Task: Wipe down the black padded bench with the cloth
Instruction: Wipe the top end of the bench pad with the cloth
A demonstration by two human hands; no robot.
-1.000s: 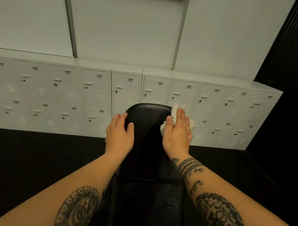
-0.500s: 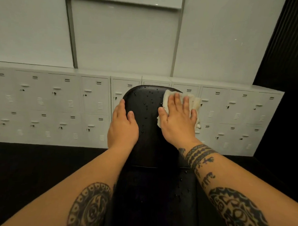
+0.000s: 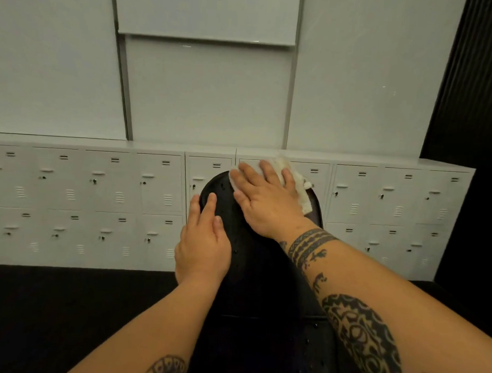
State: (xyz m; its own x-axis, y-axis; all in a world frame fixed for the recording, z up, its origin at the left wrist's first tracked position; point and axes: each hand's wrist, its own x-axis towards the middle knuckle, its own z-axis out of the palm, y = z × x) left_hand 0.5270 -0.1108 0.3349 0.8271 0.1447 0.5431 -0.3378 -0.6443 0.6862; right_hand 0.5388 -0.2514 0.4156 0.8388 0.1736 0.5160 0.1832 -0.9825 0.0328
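- Head view: my right grip (image 3: 266, 204), fingers straight and spread, presses the cloth (image 3: 304, 201) flat; it has slid from the right side of the bench (image 3: 263, 285) to the far rounded end.
- My left grip (image 3: 202, 249) still lies flat and relaxed on the left edge, holding nothing.
- Droplets (image 3: 235, 251) sit nearer me, so I judge most of the padding is unwiped.

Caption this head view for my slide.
Right hand presses white cloth on far end of black bench; left hand rests on its edge.
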